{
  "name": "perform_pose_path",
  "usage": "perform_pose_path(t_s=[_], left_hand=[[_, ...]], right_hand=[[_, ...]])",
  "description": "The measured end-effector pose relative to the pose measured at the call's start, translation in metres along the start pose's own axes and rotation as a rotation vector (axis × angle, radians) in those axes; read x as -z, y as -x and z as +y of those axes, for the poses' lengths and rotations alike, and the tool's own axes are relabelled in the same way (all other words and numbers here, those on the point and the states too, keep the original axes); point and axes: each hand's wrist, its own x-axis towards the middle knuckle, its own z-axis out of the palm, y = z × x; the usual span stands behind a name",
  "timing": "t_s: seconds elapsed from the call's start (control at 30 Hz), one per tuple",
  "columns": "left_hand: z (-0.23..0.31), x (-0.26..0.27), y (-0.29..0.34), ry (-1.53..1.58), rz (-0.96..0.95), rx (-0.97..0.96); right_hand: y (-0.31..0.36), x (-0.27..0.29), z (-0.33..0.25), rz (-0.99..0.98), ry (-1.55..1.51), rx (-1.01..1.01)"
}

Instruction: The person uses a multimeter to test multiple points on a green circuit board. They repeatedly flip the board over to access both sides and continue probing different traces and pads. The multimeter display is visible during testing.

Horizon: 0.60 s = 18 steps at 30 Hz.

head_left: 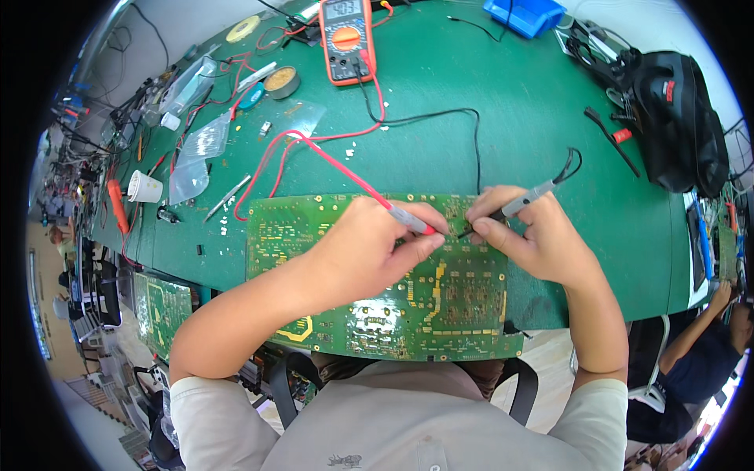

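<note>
A large green circuit board [471, 272] lies in front of me, its near edge reaching past the table edge. My left hand [381, 242] is closed round a red multimeter probe [404, 217], its tip pointing right and down at the upper part of the board. In my right hand [534, 234] a black multimeter probe [514, 206] is pinched, its tip close to the red one. Whether the tips touch the board cannot be made out. Red and black leads run to an orange multimeter [345, 41] with a lit display at the far side.
On the left are a white cup [144, 188], a round tin [281, 82], a metal tweezer-like tool [227, 198] and plastic bags [206, 141]. A black bag [679, 118], a brush [613, 141] and a blue bin [526, 16] stand right. Another person [711, 353] sits at lower right.
</note>
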Motion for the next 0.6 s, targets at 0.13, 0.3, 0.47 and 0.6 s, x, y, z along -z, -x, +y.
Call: perform_pose_path(t_s=[0.13, 0.3, 0.47, 0.6], left_hand=[[-0.014, -0.011, 0.007, -0.086, 0.143, -0.219], [-0.025, -0.019, 0.014, -0.197, 0.196, -0.547], [-0.028, -0.021, 0.006, -0.299, 0.137, -0.633], [-0.024, -0.019, 0.005, -0.349, 0.114, -0.632]], right_hand=[[0.002, -0.001, 0.003, 0.033, -0.013, -0.030], [0.001, 0.001, 0.000, 0.013, -0.036, -0.046], [0.001, -0.001, 0.002, 0.021, -0.057, -0.067], [0.000, -0.004, 0.007, 0.088, -0.072, 0.004]])
